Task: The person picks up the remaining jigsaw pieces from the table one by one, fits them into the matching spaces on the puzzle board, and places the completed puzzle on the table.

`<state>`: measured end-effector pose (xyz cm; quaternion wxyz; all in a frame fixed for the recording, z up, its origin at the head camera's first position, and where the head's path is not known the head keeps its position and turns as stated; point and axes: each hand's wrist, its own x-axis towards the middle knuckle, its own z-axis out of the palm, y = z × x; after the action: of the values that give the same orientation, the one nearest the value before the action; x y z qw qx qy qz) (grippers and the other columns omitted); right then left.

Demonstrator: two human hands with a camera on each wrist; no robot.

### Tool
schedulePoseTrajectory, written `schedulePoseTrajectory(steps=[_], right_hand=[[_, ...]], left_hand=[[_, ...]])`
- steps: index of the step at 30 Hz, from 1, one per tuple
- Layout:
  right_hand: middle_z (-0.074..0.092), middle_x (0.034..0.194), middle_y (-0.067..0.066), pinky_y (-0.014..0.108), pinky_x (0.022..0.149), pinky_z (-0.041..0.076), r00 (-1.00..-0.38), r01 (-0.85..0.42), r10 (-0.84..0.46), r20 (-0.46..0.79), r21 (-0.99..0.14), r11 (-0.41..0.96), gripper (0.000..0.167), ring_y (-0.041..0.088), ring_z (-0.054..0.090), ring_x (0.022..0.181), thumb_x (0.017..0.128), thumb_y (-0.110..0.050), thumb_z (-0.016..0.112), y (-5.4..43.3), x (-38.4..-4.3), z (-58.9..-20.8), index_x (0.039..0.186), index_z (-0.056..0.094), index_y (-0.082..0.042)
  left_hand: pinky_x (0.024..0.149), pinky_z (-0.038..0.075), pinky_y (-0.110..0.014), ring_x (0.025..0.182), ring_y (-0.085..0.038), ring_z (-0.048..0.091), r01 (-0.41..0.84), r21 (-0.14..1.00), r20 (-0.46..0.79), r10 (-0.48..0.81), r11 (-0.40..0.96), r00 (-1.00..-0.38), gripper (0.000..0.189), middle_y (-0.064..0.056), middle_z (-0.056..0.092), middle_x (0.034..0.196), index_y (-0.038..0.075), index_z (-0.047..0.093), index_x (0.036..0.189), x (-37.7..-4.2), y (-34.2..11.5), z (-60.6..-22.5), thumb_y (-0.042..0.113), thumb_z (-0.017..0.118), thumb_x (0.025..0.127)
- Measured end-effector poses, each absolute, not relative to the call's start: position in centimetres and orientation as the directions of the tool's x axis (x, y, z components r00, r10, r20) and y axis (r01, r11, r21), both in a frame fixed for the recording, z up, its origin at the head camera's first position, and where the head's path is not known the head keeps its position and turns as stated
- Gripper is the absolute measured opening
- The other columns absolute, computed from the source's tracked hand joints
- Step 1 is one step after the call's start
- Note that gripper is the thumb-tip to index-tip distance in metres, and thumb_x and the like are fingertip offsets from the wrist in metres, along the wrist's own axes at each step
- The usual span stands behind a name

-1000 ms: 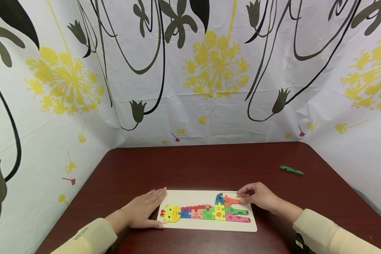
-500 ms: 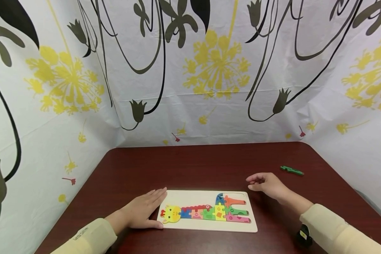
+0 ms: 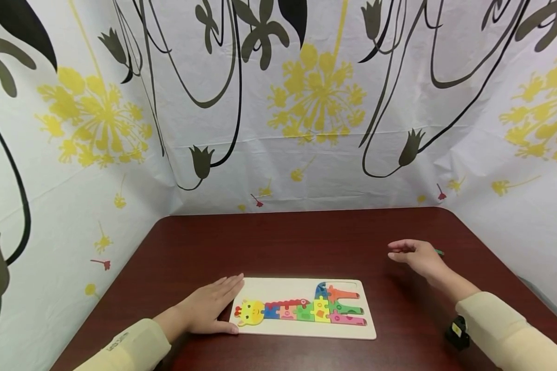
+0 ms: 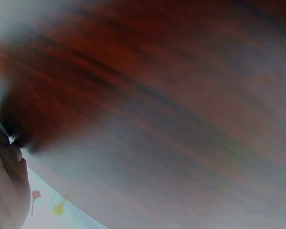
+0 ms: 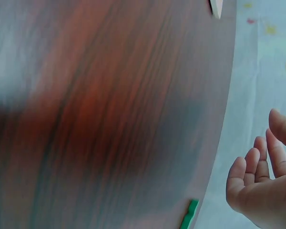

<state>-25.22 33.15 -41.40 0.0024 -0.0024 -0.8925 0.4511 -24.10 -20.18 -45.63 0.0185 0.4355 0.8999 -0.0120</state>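
Note:
A pale wooden puzzle board (image 3: 278,286) with a colourful giraffe of jigsaw pieces lies on the table. My left hand (image 3: 213,304) rests flat at the board's left edge, fingers straight; the left wrist view shows only part of this hand (image 4: 9,171). My right hand (image 3: 418,256) is in the air right of the board and beyond it, fingers loosely bent, holding nothing. In the head view it covers most of a slim green puzzle piece (image 3: 439,252). The right wrist view shows that green piece (image 5: 189,214) on the table, apart from the right hand (image 5: 264,186).
The dark red-brown table (image 3: 278,242) has rounded far corners. White cloth (image 3: 260,118) with yellow and grey flower prints hangs behind it and on both sides. A black device (image 3: 458,332) is strapped at the right wrist.
My right hand has left the board's upper right corner and moved right and away to the green piece, now partly hiding it. My left hand and the board have not moved.

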Motion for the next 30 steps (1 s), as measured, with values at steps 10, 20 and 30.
schedulePoseTrajectory(steps=[10,20,30], right_hand=[[0.04,0.141,0.032,0.059,0.094,0.04,-0.995,0.088,0.091,-0.043,-0.81,0.58,0.061,0.048,0.038,0.125,0.094,-0.039,0.064,37.2,-25.8,-41.7,0.133,0.052,0.006],[0.047,0.134,0.03,0.034,0.079,0.053,-0.99,0.107,0.142,-0.028,-0.8,0.59,0.064,0.013,0.056,0.094,0.095,-0.04,0.062,41.2,-26.2,-42.1,0.135,0.05,0.009],[0.044,0.134,0.034,0.028,0.072,0.053,-0.98,0.154,0.19,-0.05,-0.794,0.588,0.072,0.001,0.053,0.084,0.093,-0.046,0.063,44.2,-26.6,-42.9,0.133,0.048,0.013]], left_hand=[[0.113,0.026,-0.043,0.145,-0.023,0.022,0.788,-0.007,-0.041,0.787,0.616,-0.616,0.101,-0.01,0.018,0.16,0.005,0.019,0.155,-24.2,-20.3,-45.8,0.078,0.033,0.087],[0.113,0.026,-0.044,0.145,-0.023,0.022,0.787,-0.006,-0.037,0.786,0.617,-0.617,0.101,-0.01,0.018,0.16,0.005,0.019,0.155,-24.3,-20.3,-46.0,0.078,0.034,0.087],[0.113,0.026,-0.043,0.145,-0.023,0.022,0.788,-0.01,-0.036,0.787,0.616,-0.615,0.101,-0.01,0.018,0.16,0.005,0.019,0.155,-24.3,-20.3,-46.0,0.078,0.033,0.087]])
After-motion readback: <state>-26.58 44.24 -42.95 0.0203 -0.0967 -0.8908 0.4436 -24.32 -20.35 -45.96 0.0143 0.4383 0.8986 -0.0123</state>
